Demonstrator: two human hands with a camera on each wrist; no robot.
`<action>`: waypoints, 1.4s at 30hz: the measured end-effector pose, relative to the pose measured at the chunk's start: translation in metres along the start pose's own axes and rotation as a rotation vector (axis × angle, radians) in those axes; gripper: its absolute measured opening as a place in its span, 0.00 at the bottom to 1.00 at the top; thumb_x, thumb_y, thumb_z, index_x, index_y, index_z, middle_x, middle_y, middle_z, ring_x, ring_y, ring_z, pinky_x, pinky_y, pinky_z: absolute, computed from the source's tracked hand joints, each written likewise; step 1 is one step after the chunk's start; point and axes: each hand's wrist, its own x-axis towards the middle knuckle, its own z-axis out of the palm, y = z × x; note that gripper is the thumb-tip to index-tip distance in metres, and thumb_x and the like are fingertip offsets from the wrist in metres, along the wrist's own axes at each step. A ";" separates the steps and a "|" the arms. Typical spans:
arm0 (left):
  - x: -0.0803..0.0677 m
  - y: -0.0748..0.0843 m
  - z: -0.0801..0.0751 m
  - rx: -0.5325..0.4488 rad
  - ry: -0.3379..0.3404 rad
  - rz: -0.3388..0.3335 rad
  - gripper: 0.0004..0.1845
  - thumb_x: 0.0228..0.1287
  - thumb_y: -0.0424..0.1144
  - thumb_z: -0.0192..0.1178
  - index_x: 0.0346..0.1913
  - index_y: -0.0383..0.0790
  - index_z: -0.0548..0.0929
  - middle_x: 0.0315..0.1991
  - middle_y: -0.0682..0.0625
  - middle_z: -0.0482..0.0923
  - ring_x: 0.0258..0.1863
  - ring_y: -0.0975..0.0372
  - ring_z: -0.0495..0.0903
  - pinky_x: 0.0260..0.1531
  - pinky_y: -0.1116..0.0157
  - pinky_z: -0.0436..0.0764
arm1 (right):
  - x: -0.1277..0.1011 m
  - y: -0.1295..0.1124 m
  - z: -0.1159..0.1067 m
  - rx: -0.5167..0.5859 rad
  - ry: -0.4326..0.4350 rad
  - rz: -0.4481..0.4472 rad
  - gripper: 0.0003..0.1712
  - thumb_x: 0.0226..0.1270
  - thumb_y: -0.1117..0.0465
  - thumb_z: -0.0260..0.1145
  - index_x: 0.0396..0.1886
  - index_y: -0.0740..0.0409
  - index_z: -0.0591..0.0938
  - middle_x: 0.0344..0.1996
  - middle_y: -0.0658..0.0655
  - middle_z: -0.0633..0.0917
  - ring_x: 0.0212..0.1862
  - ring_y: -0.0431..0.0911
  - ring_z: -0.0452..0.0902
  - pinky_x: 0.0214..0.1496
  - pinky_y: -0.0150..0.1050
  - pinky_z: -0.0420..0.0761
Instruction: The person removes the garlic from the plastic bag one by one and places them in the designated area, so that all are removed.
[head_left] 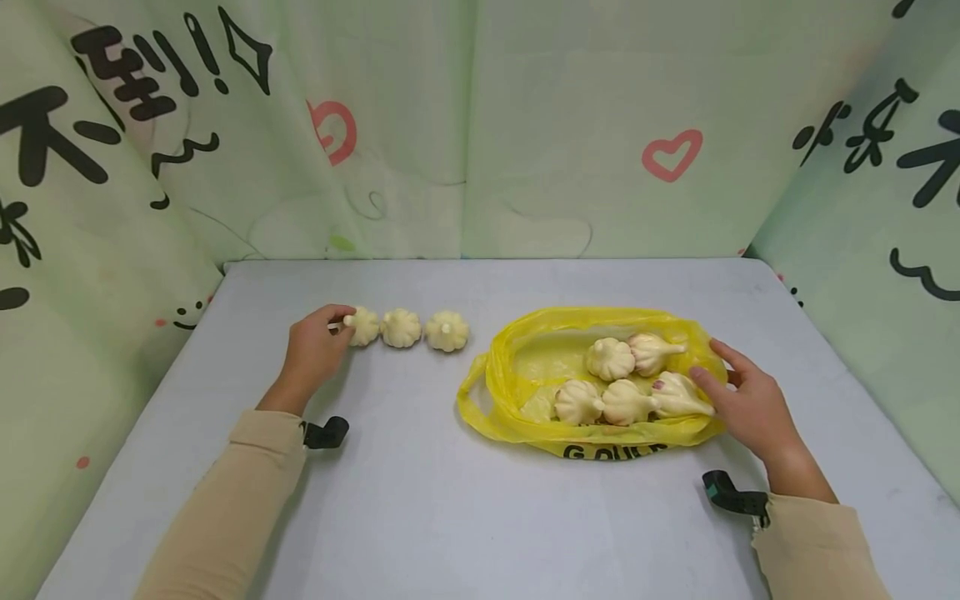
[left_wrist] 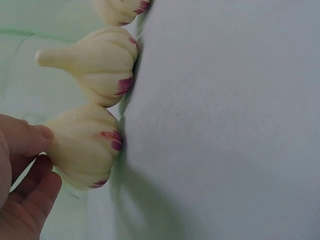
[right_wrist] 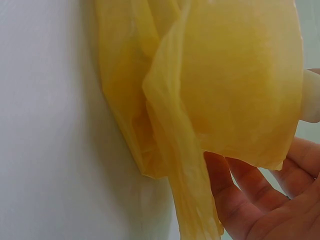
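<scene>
My left hand (head_left: 318, 343) pinches the stem of a garlic bulb (left_wrist: 87, 150) at the left end of a row of three on the table. Beside it stand a middle bulb (head_left: 401, 328) and a right bulb (head_left: 447, 331), stems up. In the left wrist view the held bulb's base is right at the table surface. My right hand (head_left: 753, 408) holds the right rim of an open yellow plastic bag (head_left: 525, 429), thumb on the inner side. Several garlic bulbs (head_left: 611, 359) lie inside the bag. In the right wrist view the bag (right_wrist: 235, 85) hides part of the fingers.
The table (head_left: 420, 508) has a pale cloth surface. A light green printed curtain (head_left: 555, 100) hangs behind it and along both sides. One bag handle (head_left: 468, 400) loops out to the left, towards the row. Black camera mounts (head_left: 326, 433) stick out from both wrists.
</scene>
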 end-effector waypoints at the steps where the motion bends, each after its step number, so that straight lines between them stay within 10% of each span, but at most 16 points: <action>1: 0.000 0.000 0.000 -0.001 -0.002 -0.001 0.17 0.73 0.31 0.56 0.61 0.33 0.79 0.61 0.35 0.76 0.59 0.42 0.76 0.52 0.49 0.80 | 0.000 0.000 0.000 0.001 -0.002 0.002 0.43 0.78 0.44 0.55 0.79 0.65 0.53 0.68 0.82 0.62 0.63 0.73 0.61 0.51 0.61 0.73; 9: 0.000 -0.001 0.003 -0.011 0.003 0.006 0.16 0.73 0.31 0.57 0.60 0.33 0.79 0.60 0.35 0.77 0.58 0.43 0.78 0.51 0.50 0.80 | 0.001 -0.001 -0.001 -0.014 -0.002 -0.002 0.43 0.78 0.44 0.55 0.79 0.65 0.54 0.67 0.82 0.64 0.62 0.71 0.64 0.43 0.42 0.72; 28: -0.002 -0.001 0.003 -0.001 -0.012 0.013 0.17 0.72 0.30 0.58 0.61 0.33 0.78 0.61 0.35 0.75 0.62 0.43 0.72 0.59 0.48 0.74 | 0.000 -0.002 -0.001 0.008 0.002 -0.007 0.43 0.78 0.43 0.54 0.79 0.65 0.54 0.68 0.82 0.62 0.63 0.74 0.60 0.52 0.64 0.72; 42: -0.001 -0.004 0.001 -0.007 -0.015 -0.005 0.19 0.71 0.29 0.55 0.63 0.31 0.77 0.63 0.34 0.73 0.60 0.42 0.73 0.57 0.47 0.74 | 0.000 0.001 0.001 0.006 0.003 -0.008 0.43 0.78 0.43 0.54 0.79 0.64 0.54 0.68 0.81 0.62 0.63 0.74 0.61 0.52 0.62 0.73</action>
